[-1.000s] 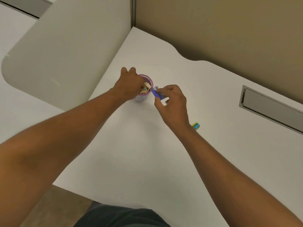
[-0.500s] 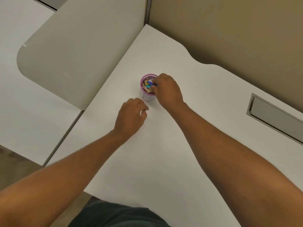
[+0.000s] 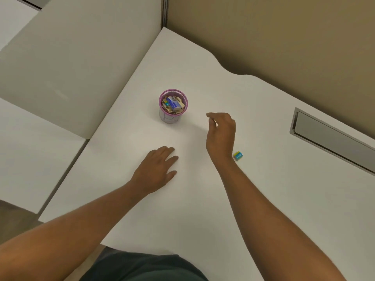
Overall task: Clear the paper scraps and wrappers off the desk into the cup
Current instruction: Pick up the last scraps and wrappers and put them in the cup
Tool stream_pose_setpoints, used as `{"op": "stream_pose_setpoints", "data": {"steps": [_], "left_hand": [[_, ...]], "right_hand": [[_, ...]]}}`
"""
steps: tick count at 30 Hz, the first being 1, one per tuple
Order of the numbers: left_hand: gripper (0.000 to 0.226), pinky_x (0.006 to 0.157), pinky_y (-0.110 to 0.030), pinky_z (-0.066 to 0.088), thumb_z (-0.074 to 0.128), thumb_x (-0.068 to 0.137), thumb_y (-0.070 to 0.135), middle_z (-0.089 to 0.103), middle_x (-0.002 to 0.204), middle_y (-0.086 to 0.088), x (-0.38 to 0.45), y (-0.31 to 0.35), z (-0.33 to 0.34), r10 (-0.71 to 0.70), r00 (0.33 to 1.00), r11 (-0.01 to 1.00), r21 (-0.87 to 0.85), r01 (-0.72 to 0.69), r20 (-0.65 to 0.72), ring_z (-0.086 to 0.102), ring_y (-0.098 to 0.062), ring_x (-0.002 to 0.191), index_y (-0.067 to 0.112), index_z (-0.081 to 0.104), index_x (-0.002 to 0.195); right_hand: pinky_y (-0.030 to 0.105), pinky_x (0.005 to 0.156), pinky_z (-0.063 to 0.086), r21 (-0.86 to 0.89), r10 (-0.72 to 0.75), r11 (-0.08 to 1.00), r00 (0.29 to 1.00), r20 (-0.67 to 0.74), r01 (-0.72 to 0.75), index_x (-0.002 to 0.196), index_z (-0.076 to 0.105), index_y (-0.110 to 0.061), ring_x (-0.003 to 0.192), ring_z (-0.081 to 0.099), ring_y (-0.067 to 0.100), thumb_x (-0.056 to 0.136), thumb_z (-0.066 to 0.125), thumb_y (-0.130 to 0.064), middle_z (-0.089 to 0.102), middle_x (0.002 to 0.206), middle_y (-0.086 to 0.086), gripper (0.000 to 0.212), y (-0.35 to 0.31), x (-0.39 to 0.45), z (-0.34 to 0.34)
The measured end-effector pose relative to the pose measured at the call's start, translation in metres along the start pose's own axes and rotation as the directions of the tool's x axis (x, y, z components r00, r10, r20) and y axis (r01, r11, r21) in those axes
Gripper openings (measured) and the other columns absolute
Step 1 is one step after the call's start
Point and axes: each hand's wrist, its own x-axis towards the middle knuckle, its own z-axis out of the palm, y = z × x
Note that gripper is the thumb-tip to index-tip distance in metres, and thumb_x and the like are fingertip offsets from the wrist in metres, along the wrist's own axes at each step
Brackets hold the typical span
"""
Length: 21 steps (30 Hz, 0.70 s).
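Both hands are empty: the left hand (image 3: 157,169) lies flat, fingers spread, on the white desk (image 3: 182,216), the right hand (image 3: 221,134) hovers loosely curled. A small blue-and-yellow wrapper (image 3: 238,155) lies just beside the right wrist. Farther off, the pink-rimmed cup (image 3: 173,106) stands full of scraps, tan partition walls (image 3: 274,33) behind.

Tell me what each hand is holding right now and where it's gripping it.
Nothing is held. The left hand lies flat on the desk; the right hand hangs open near the cup. The small wrapper lies untouched beside the right wrist.
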Motion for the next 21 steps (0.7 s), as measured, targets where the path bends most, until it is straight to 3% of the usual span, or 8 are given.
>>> {"op": "stream_pose_setpoints", "data": {"steps": [3,6,8,10,13,16,19,21], "left_hand": [[0.076,0.129,-0.053,0.027,0.053,0.098,0.067,0.031,0.173,-0.008,-0.005,-0.009,0.012,0.028,0.995,0.999,0.037,-0.032,0.098,0.027,-0.033,0.161,0.021,0.045,0.159],[0.09,0.134,-0.051,0.007,0.029,0.098,0.081,0.0,0.179,0.0,-0.01,-0.015,0.023,0.062,0.987,0.994,0.078,-0.074,0.145,-0.003,-0.026,0.166,0.027,0.014,0.169],[0.093,0.134,-0.053,0.007,0.026,0.097,0.084,-0.004,0.179,0.001,-0.01,-0.016,0.027,0.07,0.987,0.992,0.096,-0.085,0.146,-0.007,-0.025,0.166,0.028,0.008,0.169],[0.097,0.134,-0.054,0.008,0.027,0.095,0.087,-0.006,0.179,0.001,-0.01,-0.017,0.028,0.072,0.986,0.991,0.098,-0.088,0.153,-0.009,-0.025,0.166,0.029,0.006,0.169],[0.105,0.134,-0.055,0.007,0.029,0.09,0.092,-0.009,0.179,0.001,-0.01,-0.019,0.028,0.087,0.984,0.991,0.089,-0.102,0.158,-0.011,-0.026,0.165,0.029,0.002,0.169],[0.111,0.133,-0.056,0.006,0.029,0.087,0.096,-0.011,0.179,0.0,-0.01,-0.02,0.029,0.103,0.982,0.99,0.079,-0.117,0.161,-0.013,-0.026,0.165,0.028,0.001,0.169],[0.112,0.134,-0.056,0.003,0.026,0.085,0.097,-0.013,0.178,0.0,-0.009,-0.021,0.029,0.107,0.979,0.989,0.078,-0.122,0.173,-0.016,-0.025,0.165,0.028,-0.002,0.169],[0.112,0.134,-0.056,0.001,0.024,0.085,0.098,-0.016,0.178,0.0,-0.008,-0.022,0.029,0.107,0.978,0.99,0.071,-0.121,0.181,-0.019,-0.025,0.164,0.029,-0.005,0.169]], "right_hand": [[0.037,0.1,0.044,-0.177,0.176,0.969,0.984,-0.003,-0.174,0.117,0.071,-0.024,0.119,0.051,0.027,0.098,0.058,-0.007,0.061,0.125,-0.002,0.029,0.056,-0.032,-0.021],[0.043,0.106,0.041,-0.397,0.343,0.877,0.932,0.12,-0.271,0.132,0.061,-0.031,0.131,0.04,0.031,0.097,0.059,-0.019,0.045,0.145,0.001,0.037,0.1,-0.047,-0.036],[0.028,0.101,0.042,-0.327,0.373,0.898,0.903,0.212,-0.294,0.131,0.063,-0.028,0.129,0.044,0.031,0.095,0.059,-0.018,0.044,0.144,0.005,0.038,0.118,-0.05,-0.039],[0.01,0.087,0.04,-0.211,0.349,0.93,0.906,0.239,-0.302,0.118,0.071,-0.015,0.121,0.055,0.031,0.092,0.062,-0.004,0.054,0.131,0.007,0.03,0.126,-0.052,-0.036],[0.018,0.088,0.046,-0.153,0.317,0.946,0.91,0.266,-0.285,0.105,0.076,-0.008,0.109,0.064,0.025,0.09,0.065,-0.001,0.066,0.114,0.007,0.019,0.113,-0.05,-0.029],[0.028,0.096,0.054,-0.005,0.259,0.964,0.929,0.265,-0.267,0.112,0.074,-0.013,0.106,0.066,0.019,0.089,0.07,-0.006,0.07,0.116,0.004,0.024,0.073,-0.036,-0.018],[0.017,0.084,0.057,0.178,0.128,0.969,0.962,0.241,-0.174,0.121,0.066,-0.021,0.099,0.067,0.011,0.088,0.075,-0.008,0.067,0.122,-0.003,0.037,0.013,-0.012,-0.003],[0.007,0.076,0.053,0.198,-0.002,0.979,0.973,0.232,-0.045,0.119,0.062,-0.023,0.094,0.066,0.008,0.085,0.078,-0.009,0.062,0.121,-0.004,0.04,-0.022,0.005,0.007]]}}
